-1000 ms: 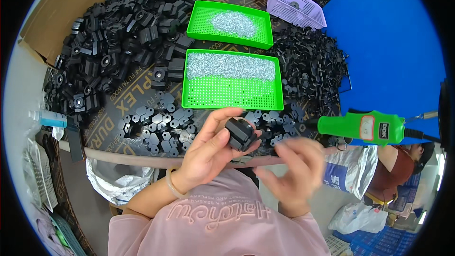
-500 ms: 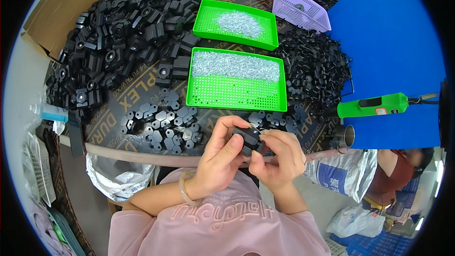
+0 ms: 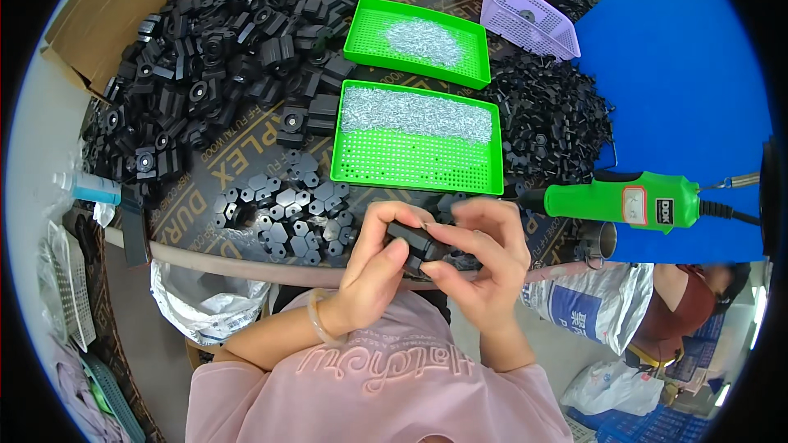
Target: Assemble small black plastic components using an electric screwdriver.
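Observation:
Over the table's front edge, my left hand [image 3: 367, 267] is closed round a black plastic block [image 3: 414, 244] with angled sides. My right hand [image 3: 484, 258] pinches the block's right end between thumb and fingers; its upper fingers are slightly blurred. Small black flat plates [image 3: 287, 215], six-sided with tabs, lie in a loose group just left of my hands. More of these plates are partly hidden behind my right hand. To the right of that hand is a green electric screwdriver [image 3: 620, 203], lying level with its dark tip toward my hands.
Beyond my hands are two green trays [image 3: 419, 189] [image 3: 414, 70] of silvery screws. A big heap of black blocks [image 3: 222, 66] covers the left, and small black parts [image 3: 550, 119] pile up on the right. A purple basket [image 3: 529, 37], blue panel [image 3: 681, 98] and metal cup [image 3: 606, 239] stand nearby.
The block has turned in my hands and shifted slightly left. My right fingers have lifted and spread a little. The screwdriver has swung round and moved left, toward my right hand.

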